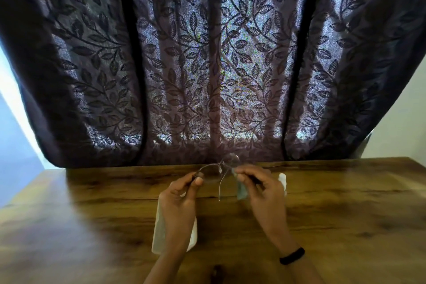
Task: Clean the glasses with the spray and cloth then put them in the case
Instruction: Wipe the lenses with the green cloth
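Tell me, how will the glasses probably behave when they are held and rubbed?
The glasses have a thin frame, so they are probably light and bend easily. One side arm hangs unfolded and may swing. The smooth lenses are likely slippery under the cloth.

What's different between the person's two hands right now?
The left hand pinches the glasses bare-fingered; the right hand holds a pale cloth against them. The right wrist wears a black band; the left wrist shows none. Both hands have fingers curled around the same glasses.
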A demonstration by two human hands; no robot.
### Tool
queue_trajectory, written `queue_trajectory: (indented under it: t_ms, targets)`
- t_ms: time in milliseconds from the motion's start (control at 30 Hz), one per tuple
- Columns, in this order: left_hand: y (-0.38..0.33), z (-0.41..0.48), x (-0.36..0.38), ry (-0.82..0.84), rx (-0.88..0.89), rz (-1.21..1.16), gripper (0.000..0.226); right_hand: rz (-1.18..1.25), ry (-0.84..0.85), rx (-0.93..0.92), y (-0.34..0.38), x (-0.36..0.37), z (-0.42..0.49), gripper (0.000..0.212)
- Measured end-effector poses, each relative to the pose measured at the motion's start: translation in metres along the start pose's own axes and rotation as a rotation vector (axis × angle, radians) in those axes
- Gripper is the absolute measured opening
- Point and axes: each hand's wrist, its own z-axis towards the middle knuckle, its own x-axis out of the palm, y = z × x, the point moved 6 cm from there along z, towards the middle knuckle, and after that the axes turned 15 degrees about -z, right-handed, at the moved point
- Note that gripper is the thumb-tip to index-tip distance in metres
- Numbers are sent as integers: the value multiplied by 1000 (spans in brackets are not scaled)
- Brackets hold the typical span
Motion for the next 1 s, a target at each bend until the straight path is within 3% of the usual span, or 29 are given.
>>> queue_trajectory:
  t_ms: [167, 267, 367, 700, 1000]
  targets:
    - [-4, -2, -4, 41, 11, -19, 31, -84, -107, 101, -20, -17, 27, 14]
    - [-2, -3, 0, 74, -9, -8, 35, -172, -50, 89, -20, -11, 37, 11]
    - [0, -3, 2, 93, -29, -27, 19, -204, 23, 73, -17, 0, 38, 10]
    - [11, -1, -1, 22, -85, -124, 18, -269, 18, -188, 15, 14, 14, 14]
    - [10, 0, -2, 79, -62, -48, 30, -246, -90, -45, -15, -5, 26, 12]
